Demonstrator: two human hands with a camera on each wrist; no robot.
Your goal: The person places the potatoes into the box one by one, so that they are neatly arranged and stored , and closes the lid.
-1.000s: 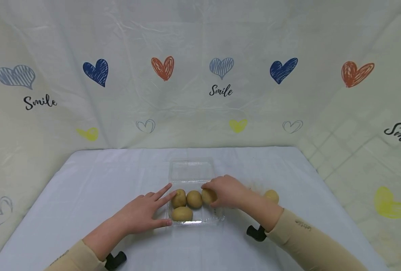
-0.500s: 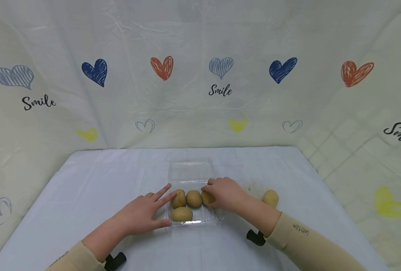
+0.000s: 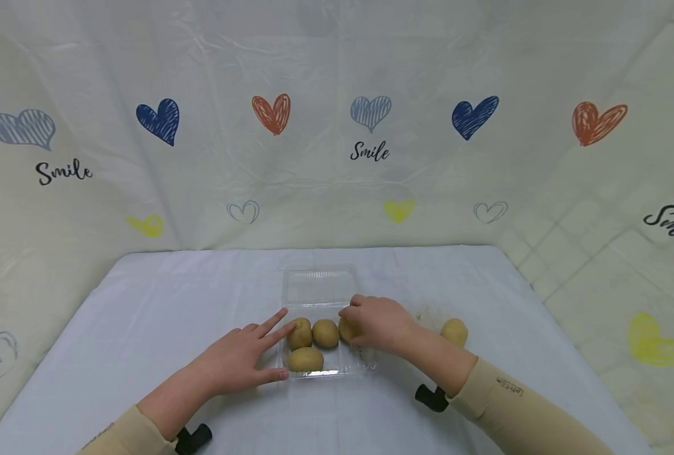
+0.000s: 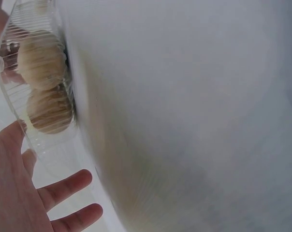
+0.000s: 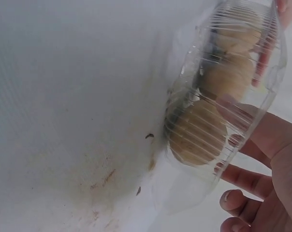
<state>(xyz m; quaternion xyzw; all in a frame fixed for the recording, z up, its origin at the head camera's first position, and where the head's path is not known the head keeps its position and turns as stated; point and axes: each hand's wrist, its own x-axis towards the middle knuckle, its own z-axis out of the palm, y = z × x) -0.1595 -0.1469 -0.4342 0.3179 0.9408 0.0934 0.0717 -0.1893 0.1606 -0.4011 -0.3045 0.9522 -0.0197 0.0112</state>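
A clear plastic clamshell box [image 3: 337, 365] sits on the table with its lid [image 3: 321, 285] tipped back. Several potatoes lie inside, among them a middle one [image 3: 325, 333] and a front one [image 3: 305, 359]. My right hand [image 3: 384, 323] reaches over the right wall, its thumb and fingers around the rightmost potato [image 5: 198, 133], which the hand partly covers in the head view. Along the left wall, my left hand [image 3: 240, 359] has its fingers spread, with fingertips at the rim and overlapping the left potato [image 3: 300, 335].
One more potato [image 3: 454, 332] lies on the white tablecloth [image 3: 416, 272] right of the box, behind the right forearm. Brown crumbs [image 5: 109, 177] dot the cloth there. A printed curtain [image 3: 314, 221] hangs behind the table.
My right hand has shifted only slightly, its fingers still around the rightmost potato. The left hand and the box have stayed in place.
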